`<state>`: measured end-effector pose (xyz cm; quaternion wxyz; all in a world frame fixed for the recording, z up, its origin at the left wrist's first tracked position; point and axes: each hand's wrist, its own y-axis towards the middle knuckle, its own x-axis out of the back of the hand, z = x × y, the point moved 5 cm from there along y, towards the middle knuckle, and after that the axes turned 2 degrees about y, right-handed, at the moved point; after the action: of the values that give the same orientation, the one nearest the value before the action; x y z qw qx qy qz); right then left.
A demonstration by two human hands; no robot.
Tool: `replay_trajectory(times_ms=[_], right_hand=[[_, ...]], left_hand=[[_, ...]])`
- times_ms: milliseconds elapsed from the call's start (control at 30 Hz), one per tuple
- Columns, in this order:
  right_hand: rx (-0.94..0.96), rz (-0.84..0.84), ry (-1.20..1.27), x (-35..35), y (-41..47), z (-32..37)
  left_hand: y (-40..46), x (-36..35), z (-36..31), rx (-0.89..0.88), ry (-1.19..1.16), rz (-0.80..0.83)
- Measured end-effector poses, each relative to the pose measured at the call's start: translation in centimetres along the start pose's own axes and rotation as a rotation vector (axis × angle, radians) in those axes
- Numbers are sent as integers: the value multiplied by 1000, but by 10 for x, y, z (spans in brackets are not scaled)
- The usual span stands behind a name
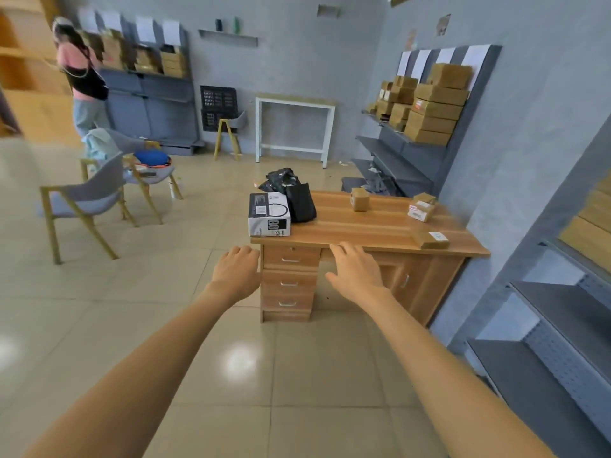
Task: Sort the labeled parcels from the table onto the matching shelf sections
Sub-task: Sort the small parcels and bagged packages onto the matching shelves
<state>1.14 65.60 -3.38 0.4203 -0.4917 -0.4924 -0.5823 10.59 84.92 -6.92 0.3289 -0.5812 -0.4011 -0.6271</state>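
Note:
A wooden desk (pixel 363 226) stands ahead with parcels on it: a white and black box (pixel 268 214) at its left corner, black plastic bags (pixel 292 193) behind that, a small brown carton (pixel 359 199), a labelled brown parcel (pixel 421 207) at the right and a flat brown parcel (pixel 431 239) near the front edge. My left hand (pixel 236 271) and my right hand (pixel 355 267) are stretched out in front of the desk, fingers relaxed, holding nothing. A grey shelf (pixel 396 150) behind the desk carries stacked brown cartons (pixel 433 110).
A person (pixel 81 77) stands at a second grey shelf (pixel 148 81) with cartons at the back left. Two grey chairs (pixel 92 196) stand on the left of the tiled floor. A white table frame (pixel 294 123) stands by the far wall. Another grey shelf unit (pixel 562 325) is close on my right.

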Motion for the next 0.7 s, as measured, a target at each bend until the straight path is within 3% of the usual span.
replay_trajectory(times_ms=[433,700], right_hand=[[61,56,103,-67,211,-37],[116,135,126,-114,287,-47]], left_hand=[[181,-34,45,159,74,57],[245,-72,61,218,44,112]])
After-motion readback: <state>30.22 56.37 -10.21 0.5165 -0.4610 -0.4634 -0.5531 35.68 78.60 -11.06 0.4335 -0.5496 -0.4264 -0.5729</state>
